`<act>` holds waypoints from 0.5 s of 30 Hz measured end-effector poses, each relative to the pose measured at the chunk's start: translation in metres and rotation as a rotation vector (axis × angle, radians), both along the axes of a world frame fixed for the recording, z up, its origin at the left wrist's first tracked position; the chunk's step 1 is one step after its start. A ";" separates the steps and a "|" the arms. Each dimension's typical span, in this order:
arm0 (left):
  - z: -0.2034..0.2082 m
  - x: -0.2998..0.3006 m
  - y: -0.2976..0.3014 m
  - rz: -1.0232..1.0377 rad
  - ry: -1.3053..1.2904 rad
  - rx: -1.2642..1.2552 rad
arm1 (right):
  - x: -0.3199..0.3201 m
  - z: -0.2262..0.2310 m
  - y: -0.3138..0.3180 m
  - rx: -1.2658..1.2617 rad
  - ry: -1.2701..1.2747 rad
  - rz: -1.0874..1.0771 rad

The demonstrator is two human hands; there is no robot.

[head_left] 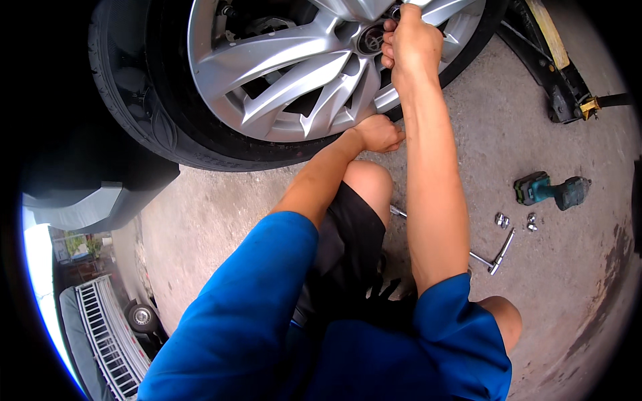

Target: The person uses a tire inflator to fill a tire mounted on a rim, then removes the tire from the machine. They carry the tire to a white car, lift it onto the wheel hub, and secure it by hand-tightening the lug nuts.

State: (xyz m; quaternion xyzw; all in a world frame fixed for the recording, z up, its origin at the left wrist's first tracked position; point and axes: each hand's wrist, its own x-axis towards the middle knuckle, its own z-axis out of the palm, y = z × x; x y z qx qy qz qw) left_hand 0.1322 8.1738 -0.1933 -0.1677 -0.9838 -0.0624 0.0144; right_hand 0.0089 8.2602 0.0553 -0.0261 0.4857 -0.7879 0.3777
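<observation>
A car wheel with a silver multi-spoke rim (294, 70) and a black tyre (134, 93) fills the upper part of the view. Beside the dark centre cap (371, 40), my right hand (416, 43) is closed, its fingertips at a small shiny lug nut (395, 12) that they partly cover. At the wheel's lower edge, my left hand (380, 133) is curled against the rim and tyre. Its fingers are mostly turned away, so what they grip is hidden.
On the concrete to the right lie a teal and black cordless impact wrench (552, 192), several loose lug nuts (502, 220) and a metal wrench (495, 267). A floor jack (558, 80) stands at the upper right. At the far left a vehicle with white slatted sides (110, 327) is parked.
</observation>
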 end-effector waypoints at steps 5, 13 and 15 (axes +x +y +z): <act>0.019 -0.008 0.010 0.035 -0.146 -0.044 | -0.006 -0.012 0.007 0.067 0.492 -0.114; 0.007 -0.004 0.001 -0.029 -0.049 -0.015 | -0.004 0.000 0.002 -0.039 0.044 -0.012; 0.008 -0.004 0.002 -0.009 -0.102 -0.051 | -0.006 -0.012 0.004 0.026 0.528 -0.144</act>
